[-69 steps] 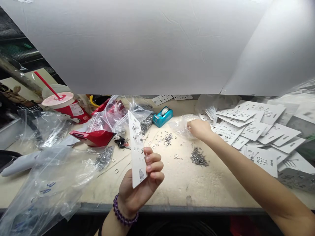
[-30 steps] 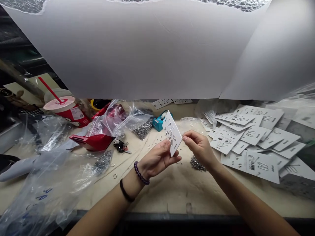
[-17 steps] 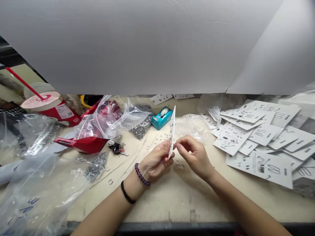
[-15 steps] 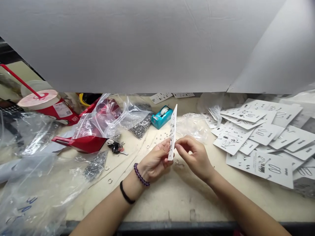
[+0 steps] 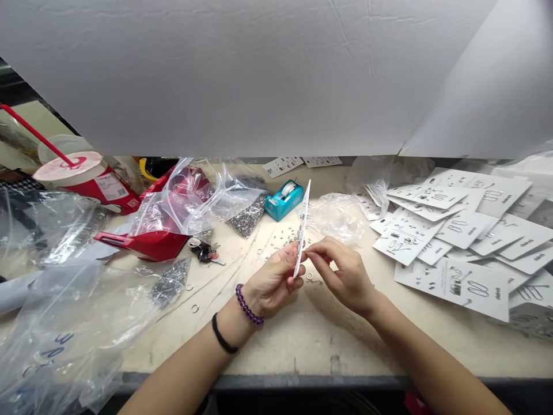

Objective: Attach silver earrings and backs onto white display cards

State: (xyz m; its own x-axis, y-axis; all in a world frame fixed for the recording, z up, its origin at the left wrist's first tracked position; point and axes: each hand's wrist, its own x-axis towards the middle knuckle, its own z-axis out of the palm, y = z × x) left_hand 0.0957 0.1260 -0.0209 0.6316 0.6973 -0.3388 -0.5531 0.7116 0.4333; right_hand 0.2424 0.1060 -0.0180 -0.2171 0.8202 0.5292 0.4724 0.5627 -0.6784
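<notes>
Head view: a white card is gripped near its lower end by the left hand above the worktop, its opposite face met by the pinched right hand.

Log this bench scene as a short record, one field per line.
Left hand: holds a white card upright, seen nearly edge-on
Right hand: fingertips at the card's right side; anything pinched is too small to tell
Beyond the hands: teal tape dispenser, clear plastic bag
Right side: overlapping pile of printed cards
Left side: red cup with straw, keys, clear bag with blue writing
</notes>
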